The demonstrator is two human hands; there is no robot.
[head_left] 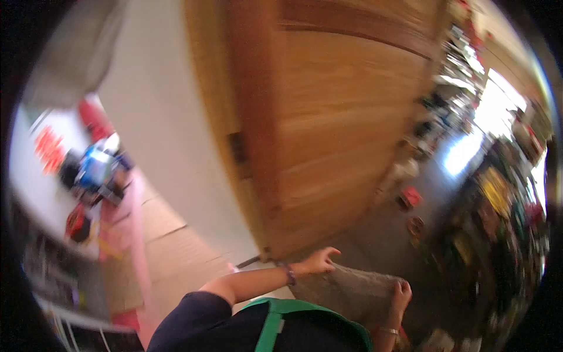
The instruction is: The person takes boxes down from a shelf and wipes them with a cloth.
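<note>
A grey-brown cloth [358, 290], perhaps a mat, hangs spread between my two hands in front of my body. My left hand [316, 262] grips it near its upper left corner, with one finger sticking out from the grip. At the upper right corner, my right hand [401, 294] is closed on the edge. The lower part of the cloth is hidden behind my body and green apron strap [271, 331]. Motion blurs the view.
A wooden door [346, 129] stands just ahead, beside a white wall [170, 111]. On the right, a dark floor [431, 193] runs past cluttered heaps [498, 205] and a red object [410, 198]. Through the left opening are a tan floor [167, 240] and a blurred blue item [97, 167].
</note>
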